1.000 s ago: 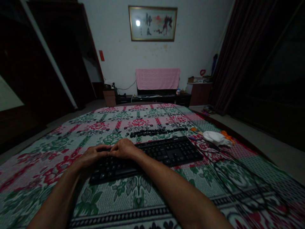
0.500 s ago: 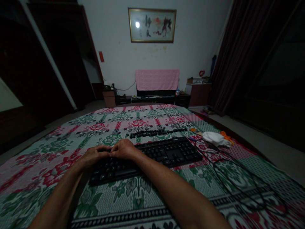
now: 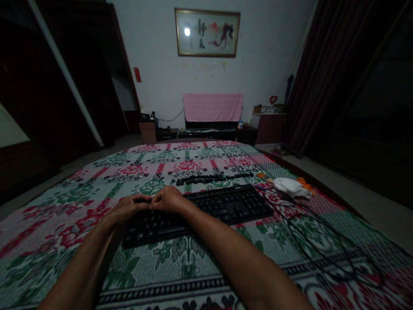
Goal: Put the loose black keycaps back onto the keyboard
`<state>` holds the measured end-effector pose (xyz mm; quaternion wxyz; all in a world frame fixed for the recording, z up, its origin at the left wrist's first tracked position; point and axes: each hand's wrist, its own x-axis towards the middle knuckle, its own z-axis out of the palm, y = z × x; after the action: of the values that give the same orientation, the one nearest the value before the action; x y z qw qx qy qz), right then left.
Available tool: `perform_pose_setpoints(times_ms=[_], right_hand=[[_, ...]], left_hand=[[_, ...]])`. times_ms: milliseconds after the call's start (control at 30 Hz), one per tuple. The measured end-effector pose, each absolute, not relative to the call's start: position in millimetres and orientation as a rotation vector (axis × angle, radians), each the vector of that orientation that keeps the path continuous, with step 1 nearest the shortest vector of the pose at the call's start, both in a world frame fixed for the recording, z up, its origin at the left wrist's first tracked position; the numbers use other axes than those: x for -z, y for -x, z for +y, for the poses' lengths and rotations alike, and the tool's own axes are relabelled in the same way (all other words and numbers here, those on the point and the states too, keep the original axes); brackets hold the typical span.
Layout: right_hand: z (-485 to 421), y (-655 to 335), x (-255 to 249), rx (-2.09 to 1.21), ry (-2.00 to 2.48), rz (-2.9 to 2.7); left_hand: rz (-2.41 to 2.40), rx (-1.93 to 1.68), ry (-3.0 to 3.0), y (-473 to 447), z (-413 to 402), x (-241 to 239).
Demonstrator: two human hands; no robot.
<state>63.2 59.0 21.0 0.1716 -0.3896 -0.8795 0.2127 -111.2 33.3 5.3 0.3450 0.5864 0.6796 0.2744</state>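
A black computer keyboard (image 3: 237, 206) lies slightly askew on the flowered bedspread (image 3: 187, 275). Over its upper left part, my left hand (image 3: 132, 206) and my right hand (image 3: 167, 199) meet, fingertips almost touching. Both are closed, with thumb and fingers bent together low over the keys; whatever they pinch is hidden by the fingers. Behind the keyboard, loose black keycaps (image 3: 203, 178) lie in an uneven row. Some key places near the keyboard's right half look bare, though the light is dim.
Right of the keyboard lie a crumpled white cloth (image 3: 290, 187), an orange item (image 3: 308, 186) and a small yellow-orange piece (image 3: 263, 175). A black cable (image 3: 322, 254) loops across the bedspread on the right. Beyond the bed stands a low dark cabinet (image 3: 247, 135).
Both hands stay at the same spot over the keyboard, with only a slight shift of the fingers. The view has moved a little.
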Motion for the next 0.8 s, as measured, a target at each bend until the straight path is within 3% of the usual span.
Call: perform_pose_setpoints(times_ms=[500, 800], right_hand=[[51, -95, -22, -0.425, 0.878, -2.537], [56, -185, -25, -0.211, 1.363, -2.411]], left_hand=[[1.834, -0.71, -1.543, 105, 31, -9], [1.836, -0.737, -1.477, 109, 34, -1]])
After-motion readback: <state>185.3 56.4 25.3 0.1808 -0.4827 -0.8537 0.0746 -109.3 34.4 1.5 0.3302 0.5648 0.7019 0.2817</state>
